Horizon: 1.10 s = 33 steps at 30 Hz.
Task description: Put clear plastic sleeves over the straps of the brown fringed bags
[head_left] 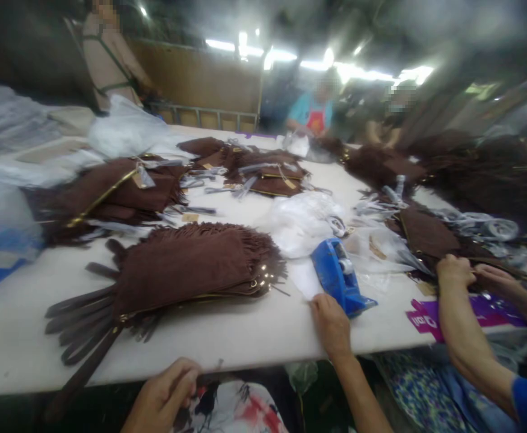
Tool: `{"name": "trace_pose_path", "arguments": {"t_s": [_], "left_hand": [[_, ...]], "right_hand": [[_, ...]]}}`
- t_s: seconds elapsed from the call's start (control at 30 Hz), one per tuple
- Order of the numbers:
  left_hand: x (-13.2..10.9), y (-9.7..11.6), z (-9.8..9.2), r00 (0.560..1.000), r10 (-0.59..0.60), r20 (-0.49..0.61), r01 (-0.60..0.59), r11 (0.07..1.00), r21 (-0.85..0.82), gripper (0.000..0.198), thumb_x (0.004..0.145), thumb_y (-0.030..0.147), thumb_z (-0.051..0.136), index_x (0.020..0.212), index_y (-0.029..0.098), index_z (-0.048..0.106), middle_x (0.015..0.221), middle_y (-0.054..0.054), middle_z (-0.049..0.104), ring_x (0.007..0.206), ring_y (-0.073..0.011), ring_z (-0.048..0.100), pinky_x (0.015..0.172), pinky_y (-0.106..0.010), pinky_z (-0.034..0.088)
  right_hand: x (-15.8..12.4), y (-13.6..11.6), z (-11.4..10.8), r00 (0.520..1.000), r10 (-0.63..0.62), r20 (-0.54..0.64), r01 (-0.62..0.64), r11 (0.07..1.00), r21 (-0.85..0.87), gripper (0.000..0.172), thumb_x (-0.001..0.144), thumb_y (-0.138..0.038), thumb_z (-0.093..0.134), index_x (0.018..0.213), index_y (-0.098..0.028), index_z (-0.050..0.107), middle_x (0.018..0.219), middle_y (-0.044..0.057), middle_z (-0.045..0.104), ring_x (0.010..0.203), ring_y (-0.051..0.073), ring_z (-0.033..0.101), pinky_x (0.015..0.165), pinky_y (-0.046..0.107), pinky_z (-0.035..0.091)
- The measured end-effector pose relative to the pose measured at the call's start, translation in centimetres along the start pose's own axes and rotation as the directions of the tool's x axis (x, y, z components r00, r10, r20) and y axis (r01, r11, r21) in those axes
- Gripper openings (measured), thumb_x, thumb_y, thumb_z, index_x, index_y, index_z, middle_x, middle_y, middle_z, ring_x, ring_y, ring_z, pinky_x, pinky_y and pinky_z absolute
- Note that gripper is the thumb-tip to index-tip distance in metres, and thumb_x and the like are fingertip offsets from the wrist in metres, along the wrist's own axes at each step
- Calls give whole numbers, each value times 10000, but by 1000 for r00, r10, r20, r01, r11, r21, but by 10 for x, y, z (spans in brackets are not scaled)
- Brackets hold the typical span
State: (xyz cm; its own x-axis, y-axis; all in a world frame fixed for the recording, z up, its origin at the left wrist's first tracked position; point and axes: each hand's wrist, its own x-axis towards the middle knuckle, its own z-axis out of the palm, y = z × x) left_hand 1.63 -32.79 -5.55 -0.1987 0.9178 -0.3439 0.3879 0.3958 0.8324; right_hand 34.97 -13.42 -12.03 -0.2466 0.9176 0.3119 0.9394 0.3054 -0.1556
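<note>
In the middle of the table, my right hand [331, 322] has its fingers closed at the lower edge of a white sheet [305, 278], which looks like paper. Just beside these fingers stands a blue tape dispenser [335, 273]. My left hand [168, 388] is low at the table's front edge, above my lap, its fingers curled together; whatever they hold, if anything, is hidden. Between and beyond my hands lies a stack of dark brown fringed bags [186, 267], with gold zips and brown straps spread to the left.
More brown bags [123, 189] with tags lie behind, near clear plastic bags [308, 219]. At right, a co-worker's hands [455, 270] handle another brown bag [428, 231] above a purple packet [466, 313]. Other people stand across the white table [263, 352].
</note>
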Motion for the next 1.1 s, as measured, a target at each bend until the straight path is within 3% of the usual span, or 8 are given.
{"name": "trace_pose_path", "arguments": {"t_s": [0.17, 0.3, 0.37, 0.47, 0.6, 0.8, 1.0, 1.1], "left_hand": [[34, 64, 31, 902, 412, 131, -422, 904, 68, 328, 937, 345, 439, 1223, 236, 554, 1139, -86, 638, 1035, -220, 594, 911, -332, 475], [55, 97, 49, 741, 633, 225, -659, 749, 64, 498, 862, 295, 590, 1340, 233, 467, 1414, -110, 453, 1317, -254, 385, 1120, -403, 292], [60, 97, 51, 778, 575, 253, -583, 811, -49, 356, 815, 320, 652, 1147, 199, 611, 1224, -95, 592, 1182, -259, 504, 1049, -380, 369], [57, 76, 44, 909, 314, 275, -213, 916, -341, 223, 739, 340, 720, 836, 156, 638, 813, -17, 641, 782, -182, 593, 729, -276, 472], [37, 37, 23, 960, 62, 273, 115, 801, -588, 314, 611, 317, 802, 732, 139, 573, 675, 7, 600, 588, -116, 508, 543, -209, 372], [7, 3, -7, 998, -19, 67, 46, 898, -437, 277, 791, 411, 619, 706, 150, 584, 584, 32, 507, 514, -109, 436, 504, -215, 323], [-11, -22, -35, 993, 18, -115, -48, 963, -266, 318, 871, 410, 515, 690, 155, 575, 653, 14, 515, 623, -139, 463, 550, -216, 338], [-12, -30, -45, 990, 16, -138, -59, 947, -316, 321, 892, 410, 478, 724, 154, 573, 652, 17, 531, 619, -145, 479, 573, -224, 359]], "right_hand": [[-6, -15, -37, 989, 8, 145, -57, 940, 337, 255, 950, -412, 469, 816, -216, 562, 782, 14, 612, 744, 179, 567, 697, 276, 399], [-14, -57, -82, 891, -103, 442, -282, 637, 717, 268, 912, -466, 514, 842, -218, 588, 737, -17, 586, 692, 156, 543, 660, 247, 415], [-15, -79, -95, 851, -177, 495, -344, 524, 779, 255, 897, -461, 536, 872, -217, 605, 750, -21, 582, 706, 151, 535, 655, 236, 415], [-14, -105, -93, 843, -181, 506, -375, 478, 795, 270, 872, -475, 558, 857, -213, 624, 736, -22, 575, 688, 147, 515, 637, 233, 406], [-12, -134, -69, 850, -166, 500, -358, 514, 779, 324, 853, -513, 553, 759, -207, 599, 640, -30, 529, 601, 136, 466, 571, 234, 372], [-24, -186, -38, 851, -186, 491, -317, 564, 763, 403, 845, -559, 542, 650, -219, 448, 571, -55, 420, 558, 124, 406, 524, 227, 325], [-32, -227, -25, 711, -349, 610, -480, 394, 784, 358, 869, -556, 501, 744, -221, 483, 604, -57, 471, 540, 125, 460, 523, 233, 369], [-27, -238, -23, 708, -367, 604, -494, 354, 794, 334, 850, -533, 540, 773, -208, 529, 626, -53, 491, 558, 124, 480, 540, 233, 379]]}}
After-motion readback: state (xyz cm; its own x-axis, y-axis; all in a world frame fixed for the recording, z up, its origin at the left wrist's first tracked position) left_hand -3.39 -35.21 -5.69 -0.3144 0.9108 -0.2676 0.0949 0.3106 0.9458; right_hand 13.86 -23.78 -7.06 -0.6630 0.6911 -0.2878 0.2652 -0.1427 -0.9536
